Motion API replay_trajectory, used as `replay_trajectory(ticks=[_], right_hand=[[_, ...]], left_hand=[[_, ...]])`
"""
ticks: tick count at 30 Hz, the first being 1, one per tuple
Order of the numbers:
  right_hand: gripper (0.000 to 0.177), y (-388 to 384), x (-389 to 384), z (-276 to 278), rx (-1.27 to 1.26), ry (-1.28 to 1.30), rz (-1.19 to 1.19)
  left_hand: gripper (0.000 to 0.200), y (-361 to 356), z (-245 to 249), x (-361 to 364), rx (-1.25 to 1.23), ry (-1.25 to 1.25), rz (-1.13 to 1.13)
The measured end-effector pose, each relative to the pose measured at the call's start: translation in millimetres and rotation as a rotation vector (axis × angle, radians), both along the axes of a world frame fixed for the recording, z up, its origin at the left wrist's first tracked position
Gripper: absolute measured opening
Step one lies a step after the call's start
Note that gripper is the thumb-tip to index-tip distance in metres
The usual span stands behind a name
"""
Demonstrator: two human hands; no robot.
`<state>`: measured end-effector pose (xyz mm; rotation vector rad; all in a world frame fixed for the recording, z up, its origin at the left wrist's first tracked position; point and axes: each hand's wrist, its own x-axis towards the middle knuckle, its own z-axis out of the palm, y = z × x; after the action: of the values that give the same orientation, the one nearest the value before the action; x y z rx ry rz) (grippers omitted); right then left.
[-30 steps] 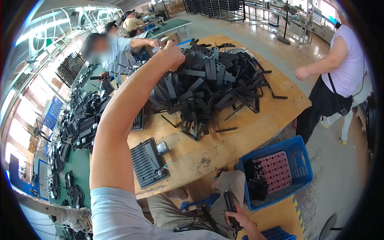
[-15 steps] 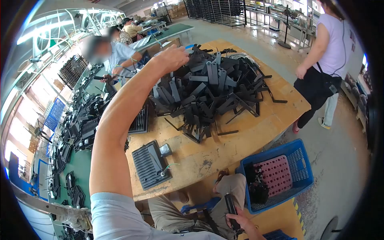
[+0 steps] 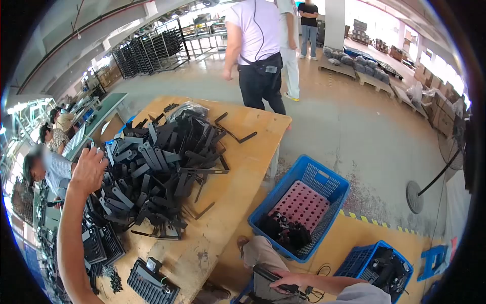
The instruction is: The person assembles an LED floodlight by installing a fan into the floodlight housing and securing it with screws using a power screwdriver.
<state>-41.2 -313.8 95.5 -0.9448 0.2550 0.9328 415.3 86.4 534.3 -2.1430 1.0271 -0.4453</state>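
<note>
My left hand is stretched over the left edge of a heap of black metal brackets on the wooden table. Its fingers are curled together, and whatever they hold is too small to make out. Low by my lap, my right hand is wrapped around a black electric screwdriver. A black finned lamp housing with a small silver box lies at the table's near edge. Beside it are a scatter of small dark screws and more finned housings.
To my right stands a blue crate with a pink perforated sheet and black parts. Another blue crate of black parts sits nearer. A person walks beyond the table; a co-worker sits at left. A standing fan is at right.
The view has swung right, bringing the second crate and fan into sight. My left hand stays by the bracket heap's far-left side; my right hand still holds the screwdriver.
</note>
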Motion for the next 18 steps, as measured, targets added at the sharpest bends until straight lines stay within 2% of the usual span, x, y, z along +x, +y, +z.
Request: replay_trajectory(ticks=[3, 6, 7, 10, 12, 13, 14, 16, 17, 18], right_hand=[[0.034, 2, 0, 3, -0.043, -0.021, 0.014], [0.034, 3, -2, 12, -0.017, 0.01, -0.031], [0.034, 4, -2, 7, -0.003, 0.006, -0.024], [0.032, 0, -4, -7, 0.006, -0.003, -0.005], [0.031, 1, -4, -2, -0.016, -0.007, -0.009], [0.031, 0, -4, -4, -0.017, 0.012, -0.002], [0.031, 0, -4, -10, -0.015, 0.031, 0.005], [0.032, 0, -5, -13, -0.009, 0.046, 0.003], [0.033, 0, -6, -11, -0.005, 0.043, -0.004], [0.034, 0, -5, -10, -0.002, 0.038, -0.014]], left_hand=[[0.017, -2, -16, 2, -0.154, -0.002, 0.025], [0.026, -7, -27, -9, -0.577, -0.113, -0.191], [0.035, -7, -37, -5, -0.672, -0.163, -0.173], [0.058, -16, -58, 9, -1.288, -0.126, 0.11], [0.068, -5, -62, 35, -1.338, -0.206, 0.385], [0.071, 4, -70, 48, -1.333, -0.281, 0.442], [0.055, 23, -86, 71, -1.348, -0.361, 0.331], [0.05, 13, -81, 67, -1.492, 0.006, 0.494], [0.051, 12, -95, 78, -1.467, -0.091, 0.416], [0.048, 3, -103, 83, -1.509, -0.071, 0.37]])
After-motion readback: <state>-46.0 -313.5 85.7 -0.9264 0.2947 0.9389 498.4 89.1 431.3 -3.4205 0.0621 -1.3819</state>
